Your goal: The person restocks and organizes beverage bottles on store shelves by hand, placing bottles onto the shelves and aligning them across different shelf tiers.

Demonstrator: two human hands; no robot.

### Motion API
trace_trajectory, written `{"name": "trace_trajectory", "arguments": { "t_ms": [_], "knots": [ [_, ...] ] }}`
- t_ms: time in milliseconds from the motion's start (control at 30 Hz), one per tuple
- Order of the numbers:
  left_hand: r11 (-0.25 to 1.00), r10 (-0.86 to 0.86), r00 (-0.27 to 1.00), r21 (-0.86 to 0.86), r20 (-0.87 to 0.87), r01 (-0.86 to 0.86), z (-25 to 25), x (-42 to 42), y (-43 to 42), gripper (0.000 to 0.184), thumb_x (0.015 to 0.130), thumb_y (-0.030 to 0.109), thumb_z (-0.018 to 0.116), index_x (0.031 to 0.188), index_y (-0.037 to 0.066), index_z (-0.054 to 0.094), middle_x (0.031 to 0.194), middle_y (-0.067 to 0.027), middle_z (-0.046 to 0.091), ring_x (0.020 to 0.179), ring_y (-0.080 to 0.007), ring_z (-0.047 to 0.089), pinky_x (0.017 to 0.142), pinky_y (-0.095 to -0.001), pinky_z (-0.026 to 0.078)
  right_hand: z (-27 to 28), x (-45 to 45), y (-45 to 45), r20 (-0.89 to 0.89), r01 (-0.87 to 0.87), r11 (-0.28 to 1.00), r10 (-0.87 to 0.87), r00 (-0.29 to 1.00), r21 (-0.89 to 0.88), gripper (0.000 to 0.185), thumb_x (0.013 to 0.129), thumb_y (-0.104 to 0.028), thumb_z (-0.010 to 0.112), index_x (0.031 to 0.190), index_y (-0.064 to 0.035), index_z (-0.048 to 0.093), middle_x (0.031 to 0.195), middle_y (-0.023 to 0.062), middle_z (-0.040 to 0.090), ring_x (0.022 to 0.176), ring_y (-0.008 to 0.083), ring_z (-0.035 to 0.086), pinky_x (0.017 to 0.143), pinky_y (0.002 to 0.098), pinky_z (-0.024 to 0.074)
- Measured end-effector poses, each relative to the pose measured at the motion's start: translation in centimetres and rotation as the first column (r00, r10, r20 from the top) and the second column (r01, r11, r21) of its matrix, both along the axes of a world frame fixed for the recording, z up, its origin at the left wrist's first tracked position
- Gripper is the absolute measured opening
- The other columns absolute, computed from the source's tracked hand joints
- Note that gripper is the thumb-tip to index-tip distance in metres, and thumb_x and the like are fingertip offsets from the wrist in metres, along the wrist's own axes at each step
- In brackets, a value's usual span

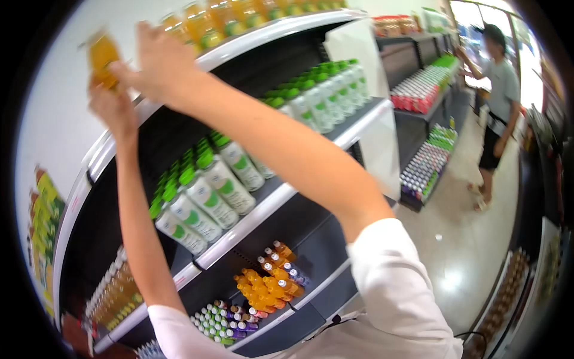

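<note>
My left hand (113, 107) is raised at the upper left, its fingers closed around the lower end of a bottle of orange-yellow drink (103, 57). The bottle stands slightly tilted and is blurred. Just to its right is my right hand (160, 66), fingers apart, with the thumb reaching toward the bottle's side; whether it touches cannot be made out. Close behind the right hand, a row of similar orange-yellow bottles (230, 21) lines the top shelf (287, 27).
Below, white bottles with green caps (203, 200) fill the middle shelf. Orange drink bottles (263, 287) and small white-capped bottles (215, 323) sit lower down. Another person (499, 90) stands in the aisle at right, beside a second stocked shelf (415, 90).
</note>
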State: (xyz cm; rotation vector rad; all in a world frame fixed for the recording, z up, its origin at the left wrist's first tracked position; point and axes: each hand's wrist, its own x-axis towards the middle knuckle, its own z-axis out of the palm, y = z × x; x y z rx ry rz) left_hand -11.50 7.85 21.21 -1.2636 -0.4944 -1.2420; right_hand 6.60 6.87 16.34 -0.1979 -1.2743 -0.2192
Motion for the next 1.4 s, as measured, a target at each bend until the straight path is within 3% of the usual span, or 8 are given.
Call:
{"name": "trace_trajectory", "arguments": {
  "t_ms": [433,633,767,900,967,1100,1167,1400],
  "knots": [
    [0.978,-0.205,0.957,-0.092,-0.204,0.19,-8.0,5.0,-2.3,0.035,0.093,0.016,0.073,0.118,-0.003,0.06,0.113,-0.0184,0.065,0.103,-0.0365,0.066,0.093,-0.0412,0.051,-1.8,7.9,-8.9,-0.259,0.386,0.752,-0.289,0.922,0.534,0.065,0.049,-0.067,0.084,0.055,-0.0066,0.061,0.05,0.0061,0.053,0.041,0.0249,0.056,0.042,0.0349,0.0431],
    [0.967,-0.239,0.951,0.04,-0.197,0.251,-16.0,7.4,-3.6,0.057,0.084,0.025,0.084,0.124,-0.008,0.058,0.122,-0.0172,0.065,0.108,-0.0337,0.066,0.096,-0.0392,0.051,-6.0,10.8,-9.8,-0.272,0.272,0.797,-0.141,0.952,0.539,0.057,0.05,-0.056,0.084,0.062,-0.0071,0.058,0.05,0.0053,0.051,0.041,0.0266,0.054,0.042,0.0344,0.0416],
    [0.691,-0.442,0.896,-0.654,-0.047,0.307,-23.0,5.6,-4.7,0.076,0.09,0.007,0.076,0.149,-0.005,0.029,0.142,-0.0177,0.052,0.126,-0.0254,0.056,0.108,-0.0404,0.045,-10.4,11.5,-10.1,-0.014,0.143,0.909,-0.149,0.989,0.391,0.055,0.057,-0.048,0.082,0.074,-0.0023,0.057,0.051,0.0084,0.056,0.042,0.0259,0.058,0.044,0.0361,0.0449],
    [0.479,-0.391,0.917,-0.868,-0.077,0.131,-24.9,3.9,-8.5,0.076,0.089,0.001,0.075,0.15,-0.006,0.03,0.147,-0.0195,0.049,0.128,-0.025,0.056,0.106,-0.0396,0.047,-12.8,10.1,-9.2,0.232,0.059,0.974,-0.111,0.966,0.218,0.048,0.059,-0.041,0.08,0.076,-0.0034,0.057,0.051,0.0093,0.056,0.043,0.0275,0.058,0.043,0.0356,0.0459],
    [0.306,-0.318,0.948,-0.943,0.028,0.131,-24.2,4.8,-11.2,0.04,0.088,0.004,0.076,0.127,-0.001,0.065,0.129,-0.0127,0.068,0.122,-0.0273,0.062,0.107,-0.0422,0.044,-12.8,9.4,-8.8,0.315,0.025,0.99,-0.068,0.947,0.138,0.044,0.063,-0.038,0.079,0.079,-0.0027,0.059,0.054,0.012,0.058,0.048,0.0317,0.063,0.046,0.0399,0.0504],
    [0.647,-0.015,0.968,-0.741,-0.252,-0.183,-22.7,3.8,-12.9,0.051,0.073,0.034,0.092,0.104,0.003,0.066,0.105,-0.0126,0.071,0.095,-0.03,0.069,0.084,-0.0414,0.055,-13.2,7.5,-8.2,0.373,-0.22,0.97,0.167,0.913,0.105,0.036,0.068,-0.03,0.082,0.083,-0.0019,0.066,0.07,0.0149,0.066,0.064,0.0347,0.069,0.06,0.0385,0.0543],
    [0.725,0.101,0.921,-0.606,-0.375,-0.326,-20.6,4.2,-15.0,0.067,0.075,0.035,0.089,0.123,0.005,0.053,0.114,-0.0108,0.067,0.093,-0.0291,0.069,0.076,-0.0382,0.056,-13.7,7.6,-9.0,0.515,-0.227,0.972,0.167,0.841,0.056,0.027,0.08,-0.015,0.081,0.096,-0.0026,0.063,0.08,0.004,0.066,0.073,0.0088,0.064,0.065,0.0231,0.0516],
    [0.695,0.38,0.78,-0.404,-0.497,-0.595,-19.5,-4.7,-19.7,0.072,0.069,0.02,0.086,0.133,0.01,0.055,0.128,-0.0049,0.067,0.106,-0.0246,0.07,0.081,-0.0349,0.056,-16.7,0.7,-11.3,0.69,-0.272,0.941,0.332,0.643,-0.2,0.046,0.087,-0.023,0.075,0.124,-0.0087,0.053,0.076,0.0161,0.068,0.06,0.0311,0.067,0.056,0.0354,0.049]
  ]
}}
